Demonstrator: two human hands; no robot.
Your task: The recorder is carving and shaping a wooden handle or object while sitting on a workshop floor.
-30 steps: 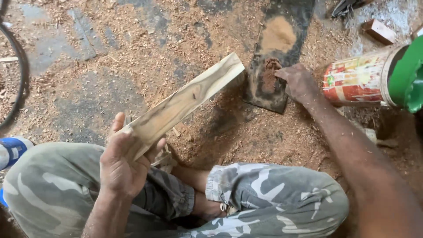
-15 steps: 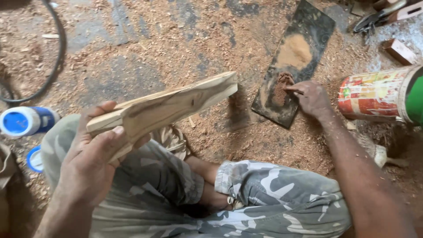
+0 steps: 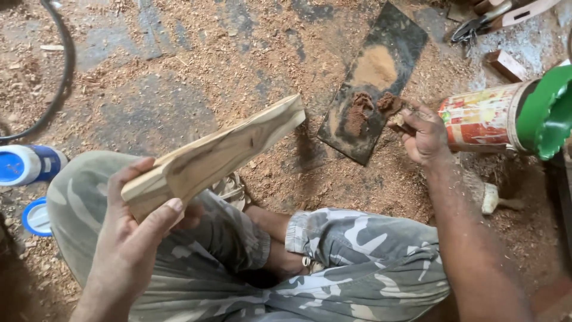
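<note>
Even daylight, soft shadows — sharp, slight blur at edges.

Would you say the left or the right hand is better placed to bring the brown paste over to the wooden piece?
Probably the right hand: its fingertips already pinch brown paste at the dark slab, while the left hand is occupied gripping the wooden piece.

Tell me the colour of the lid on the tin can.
Green, clearest in the head view: round plastic lid.
</note>
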